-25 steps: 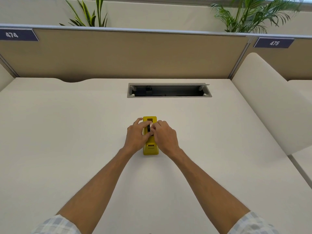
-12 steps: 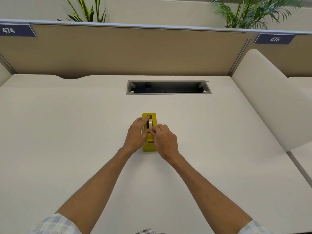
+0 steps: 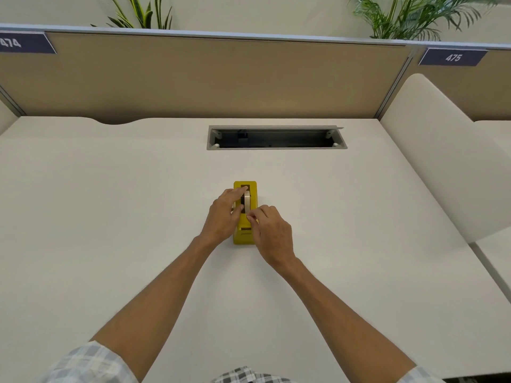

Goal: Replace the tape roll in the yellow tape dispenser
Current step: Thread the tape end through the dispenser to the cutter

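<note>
- The left hand (image 3: 223, 215) pinches the tape roll (image 3: 247, 200) inside the yellow tape dispenser (image 3: 245, 235).
- Just beside it, the right hand (image 3: 272, 233) pinches the tape's loose end.

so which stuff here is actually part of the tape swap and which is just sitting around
In the job: yellow tape dispenser, tape roll, left hand, right hand.
Just there: desk, cable tray, divider panel, plants, number signs.
</note>
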Motion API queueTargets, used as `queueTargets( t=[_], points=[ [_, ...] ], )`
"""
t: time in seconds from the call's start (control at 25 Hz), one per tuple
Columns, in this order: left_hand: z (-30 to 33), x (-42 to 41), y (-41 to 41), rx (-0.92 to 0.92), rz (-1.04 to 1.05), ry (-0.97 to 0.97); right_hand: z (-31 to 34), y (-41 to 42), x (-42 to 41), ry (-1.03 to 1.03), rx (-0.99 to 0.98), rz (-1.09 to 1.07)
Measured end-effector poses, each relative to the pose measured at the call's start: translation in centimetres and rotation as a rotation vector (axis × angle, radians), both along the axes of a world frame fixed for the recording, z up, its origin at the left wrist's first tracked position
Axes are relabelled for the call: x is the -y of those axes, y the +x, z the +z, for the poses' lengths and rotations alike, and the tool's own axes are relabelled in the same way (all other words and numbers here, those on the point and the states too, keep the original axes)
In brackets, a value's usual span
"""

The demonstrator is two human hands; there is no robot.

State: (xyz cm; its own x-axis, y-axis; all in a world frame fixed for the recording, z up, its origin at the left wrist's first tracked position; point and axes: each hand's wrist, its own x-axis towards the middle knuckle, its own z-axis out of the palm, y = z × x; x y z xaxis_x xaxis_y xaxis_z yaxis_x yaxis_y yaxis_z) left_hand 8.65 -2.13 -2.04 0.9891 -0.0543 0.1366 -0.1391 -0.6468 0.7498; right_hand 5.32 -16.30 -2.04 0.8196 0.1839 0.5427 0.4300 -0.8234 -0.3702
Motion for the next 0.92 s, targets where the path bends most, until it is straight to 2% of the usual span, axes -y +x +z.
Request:
queueTargets(
  t=[0.92],
  points=[
    [0.9, 0.5, -0.6, -0.115, 0.056, 0.019, -1.0, -2.9, 0.0, 0.019, -0.004, -0.011]
  ],
)
